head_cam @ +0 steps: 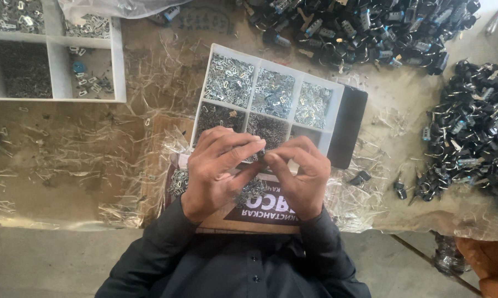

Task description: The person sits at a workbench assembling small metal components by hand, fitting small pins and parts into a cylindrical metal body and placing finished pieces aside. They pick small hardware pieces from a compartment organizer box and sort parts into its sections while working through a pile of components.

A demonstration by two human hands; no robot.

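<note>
My left hand [218, 168] & right hand [298, 176] together, fingertips pinching a tiny part – too small to tell – over the white tray [337, 88]; mid-fitting, next needs steady alignment.

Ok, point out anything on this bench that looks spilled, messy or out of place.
Thin metal wire scraps lie scattered loose over the table, outside the white divided tray. A few small black parts sit apart from the big black piles. Both hands, left and right, pinch something too small to make out.
</note>
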